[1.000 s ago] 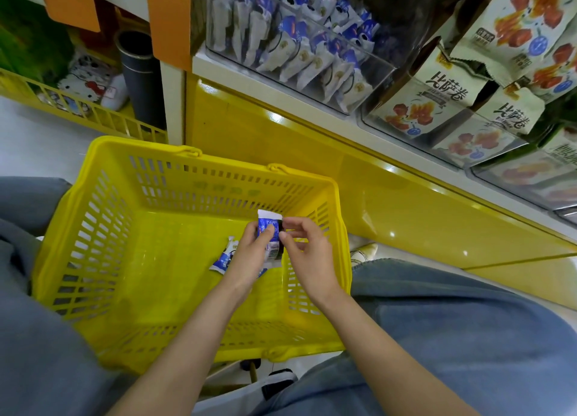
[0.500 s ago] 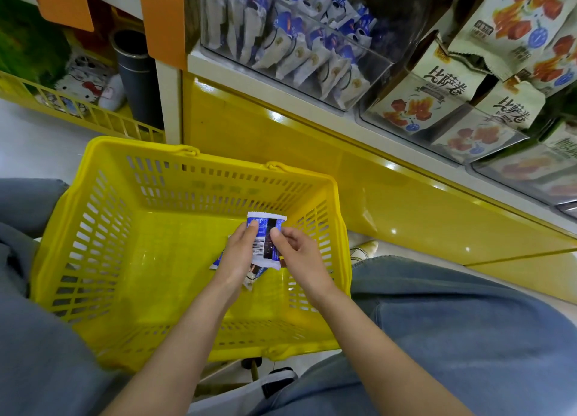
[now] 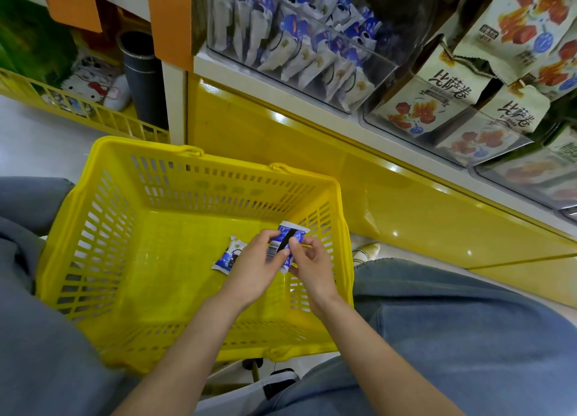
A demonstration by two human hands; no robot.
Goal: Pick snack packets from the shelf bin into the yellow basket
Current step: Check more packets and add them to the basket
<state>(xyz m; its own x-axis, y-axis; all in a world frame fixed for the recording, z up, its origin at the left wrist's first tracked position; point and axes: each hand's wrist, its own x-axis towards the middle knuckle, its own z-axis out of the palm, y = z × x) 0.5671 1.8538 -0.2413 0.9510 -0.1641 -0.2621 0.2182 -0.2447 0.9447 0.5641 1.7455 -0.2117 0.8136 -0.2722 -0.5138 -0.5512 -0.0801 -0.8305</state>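
A yellow slotted basket (image 3: 103,228) sits low between my knees. Over its right side, my left hand (image 3: 254,269) and my right hand (image 3: 307,264) both pinch one small blue and white snack packet (image 3: 288,239), barcode side up. A second blue and white packet (image 3: 229,254) lies on the basket floor just left of my left hand. Above, a clear shelf bin (image 3: 359,62) holds several upright packets of the same kind.
Clear bins with larger cream and orange snack bags (image 3: 437,103) fill the shelf to the right. A glossy yellow shelf base (image 3: 406,203) runs behind the basket. A dark cylinder (image 3: 142,72) and a low yellow rack (image 3: 93,115) stand at the left.
Both hands kept hold of the packet and turned it slightly, drifting a little lower over the basket. The packet on the basket floor shows more, left of my left hand.
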